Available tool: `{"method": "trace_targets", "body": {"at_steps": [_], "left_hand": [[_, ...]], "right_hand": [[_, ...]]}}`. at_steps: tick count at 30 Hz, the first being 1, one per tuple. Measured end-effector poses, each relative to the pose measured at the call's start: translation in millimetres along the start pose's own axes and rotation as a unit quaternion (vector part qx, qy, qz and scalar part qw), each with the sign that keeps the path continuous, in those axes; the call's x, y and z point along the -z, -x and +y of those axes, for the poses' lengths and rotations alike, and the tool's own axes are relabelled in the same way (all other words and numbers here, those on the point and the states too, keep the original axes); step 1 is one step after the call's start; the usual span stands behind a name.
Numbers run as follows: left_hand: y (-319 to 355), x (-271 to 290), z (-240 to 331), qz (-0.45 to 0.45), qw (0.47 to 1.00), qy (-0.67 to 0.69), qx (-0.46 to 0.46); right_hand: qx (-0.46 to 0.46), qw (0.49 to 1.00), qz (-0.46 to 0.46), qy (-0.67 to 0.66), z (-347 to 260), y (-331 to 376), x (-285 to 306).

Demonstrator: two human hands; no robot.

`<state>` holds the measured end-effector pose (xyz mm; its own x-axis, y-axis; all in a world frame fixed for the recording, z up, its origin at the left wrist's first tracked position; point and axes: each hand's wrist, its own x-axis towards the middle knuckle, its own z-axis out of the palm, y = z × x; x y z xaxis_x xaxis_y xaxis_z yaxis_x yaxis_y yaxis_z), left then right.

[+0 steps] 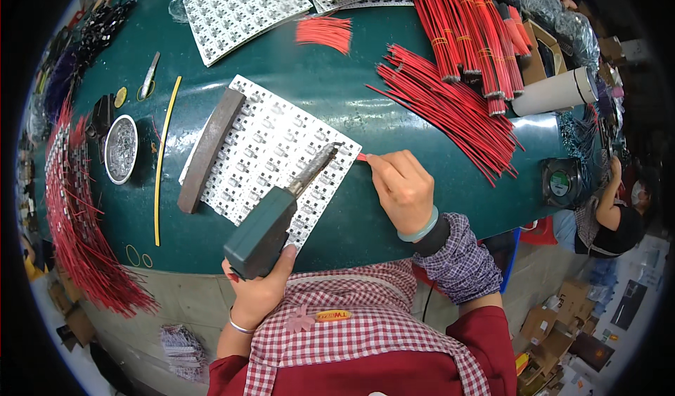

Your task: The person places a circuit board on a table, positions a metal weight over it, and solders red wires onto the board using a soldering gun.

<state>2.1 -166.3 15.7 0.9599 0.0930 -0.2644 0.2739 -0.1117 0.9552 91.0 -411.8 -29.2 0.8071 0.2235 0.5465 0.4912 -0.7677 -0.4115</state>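
Hands first: the left hand [261, 288] is wrapped shut around the dark green grip of a soldering iron [281, 210], whose tip is laid on the white panel of small circuit boards [271, 150]. The right hand [402, 185] is pinched on a short red wire [361, 157], held at the panel's right edge just beside the tip. A brown bar [208, 150] is set across the panel's left part.

Risks, as judged: fingertips could be burned so near the hot tip; a slipping wire could give a poor joint; the panel could shift if the bar is nudged.

Outward: loose red wires [450, 108] and tied bundles [467, 30] lie on the green surface [337, 87]; brown cardboard boxes [555, 319] sit on the floor lower right, and a small orange label [332, 316] is sewn on the checked apron.
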Motion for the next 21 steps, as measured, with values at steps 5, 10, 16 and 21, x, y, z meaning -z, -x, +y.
{"method": "trace_targets", "body": {"at_steps": [5,10,16,21], "left_hand": [[-3.2,-12.2,0.1,0.015,0.995,-0.076,-0.07],[-6.7,-19.6,-4.4,0.009,0.964,-0.197,-0.176],[-11.8,-25.2,1.4,-0.006,0.984,-0.116,-0.136],[-16.1,-26.4,6.9,-0.022,0.991,-0.096,-0.086]], "right_hand": [[0.007,1.0,-0.012,0.013,-1.1,4.3,-4.0],[0.016,0.999,-0.018,0.028,-1.5,4.8,-4.3],[0.017,0.999,-0.021,0.026,-1.4,5.5,-4.2],[0.016,0.999,-0.02,0.028,0.4,6.5,-5.9]]}}
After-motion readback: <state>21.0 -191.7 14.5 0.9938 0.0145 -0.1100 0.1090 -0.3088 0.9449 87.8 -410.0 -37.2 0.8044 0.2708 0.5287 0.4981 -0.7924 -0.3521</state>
